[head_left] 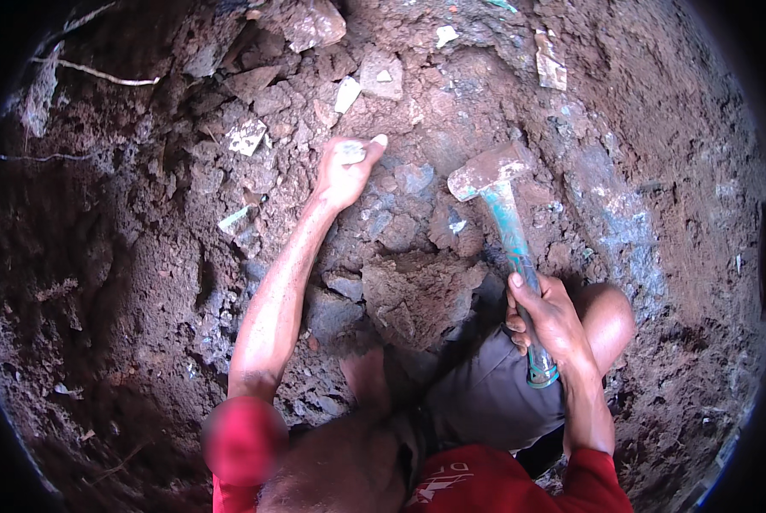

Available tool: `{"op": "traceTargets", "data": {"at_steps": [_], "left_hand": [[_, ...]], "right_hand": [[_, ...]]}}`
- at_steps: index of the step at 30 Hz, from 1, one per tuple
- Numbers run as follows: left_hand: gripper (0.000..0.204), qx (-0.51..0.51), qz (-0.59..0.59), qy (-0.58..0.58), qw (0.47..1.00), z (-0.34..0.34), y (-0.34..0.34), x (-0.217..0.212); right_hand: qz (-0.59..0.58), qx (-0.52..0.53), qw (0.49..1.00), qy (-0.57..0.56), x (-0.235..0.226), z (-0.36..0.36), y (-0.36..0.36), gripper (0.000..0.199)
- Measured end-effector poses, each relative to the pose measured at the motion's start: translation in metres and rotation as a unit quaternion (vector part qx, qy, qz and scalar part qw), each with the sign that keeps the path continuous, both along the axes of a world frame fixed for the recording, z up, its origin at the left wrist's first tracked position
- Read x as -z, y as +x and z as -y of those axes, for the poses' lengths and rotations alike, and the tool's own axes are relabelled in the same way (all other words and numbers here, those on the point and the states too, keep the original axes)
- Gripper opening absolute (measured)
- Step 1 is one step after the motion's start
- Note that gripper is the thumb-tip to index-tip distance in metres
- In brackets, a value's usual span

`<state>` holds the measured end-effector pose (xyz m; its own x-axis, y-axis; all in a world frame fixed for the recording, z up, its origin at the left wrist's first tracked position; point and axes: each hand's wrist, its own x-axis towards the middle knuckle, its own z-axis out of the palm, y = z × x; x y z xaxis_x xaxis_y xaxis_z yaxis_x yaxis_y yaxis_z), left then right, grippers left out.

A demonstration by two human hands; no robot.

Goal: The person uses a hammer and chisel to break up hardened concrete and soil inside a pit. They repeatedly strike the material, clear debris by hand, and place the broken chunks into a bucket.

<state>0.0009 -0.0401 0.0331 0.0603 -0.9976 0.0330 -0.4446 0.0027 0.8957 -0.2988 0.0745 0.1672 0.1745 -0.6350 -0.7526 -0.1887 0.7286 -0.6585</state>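
Note:
My right hand [550, 321] is wrapped round the handle of a hammer [508, 224]. Its blocky, dirt-caked head points away from me above the soil, and worn teal paint covers the handle. My left hand [346, 171] is closed, out in front over the broken ground, with the thumb pointing right. A greyish-white patch shows among its curled fingers; whether it is a small stone or dirt on the skin, I cannot tell. Between my arms sits a large brown clod [417, 295], with a grey rock [332, 315] on its left.
Loose brown soil and stones spread all round. A flat stone [381, 75] and a white fragment [347, 94] lie beyond my left hand. A brownish strip [550, 61] lies at the far right. A thin root [101, 73] sticks out at upper left. My bent knee [607, 321] is beside my right hand.

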Motion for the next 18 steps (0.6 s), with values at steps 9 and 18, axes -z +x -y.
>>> {"op": "traceTargets", "data": {"at_steps": [9,18], "left_hand": [[0.05,-0.05,-0.234,0.057,0.969,-0.028,0.015,-0.035],[0.04,0.061,-0.063,0.091,0.992,0.025,-0.003,-0.003]], "right_hand": [[0.019,0.031,0.999,0.003,-0.001,-0.005,-0.012,0.039],[-0.021,-0.05,0.987,-0.15,-0.006,-0.005,0.001,0.032]]}}
